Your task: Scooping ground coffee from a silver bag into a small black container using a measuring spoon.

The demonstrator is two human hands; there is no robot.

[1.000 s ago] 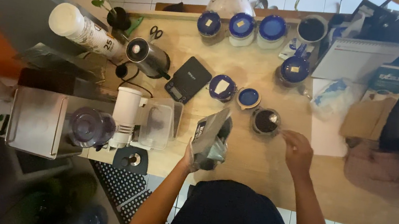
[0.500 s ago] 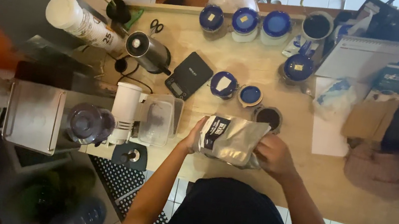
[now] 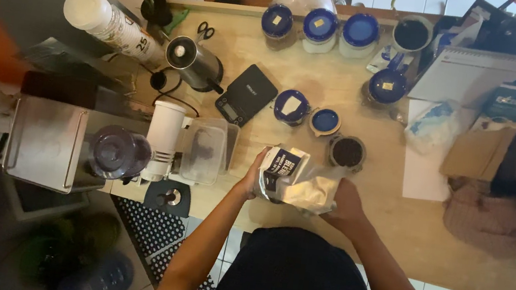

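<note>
the silver bag (image 3: 298, 182) lies sideways near the counter's (image 3: 508, 264) front edge, between both hands. the left hand (image 3: 252, 176) and right hand (image 3: 344, 203) fingers grip its two ends.

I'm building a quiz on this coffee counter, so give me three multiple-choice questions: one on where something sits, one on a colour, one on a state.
1. Where is the black scale?
A. Between the metal kettle and the blue-lidded jar
B. On the cardboard box
C. Under the foil bag

2. What colour are the lids of the three jars at the far edge of the counter?
A. Red
B. Blue
C. Green

3. How is the silver foil bag held?
A. Lying untouched
B. By one hand only
C. By both hands

Answers: 1 A, the scale lies between the kettle and the jar. 2 B, all three lids are blue. 3 C, the left hand and right hand grip its opposite sides.
</note>
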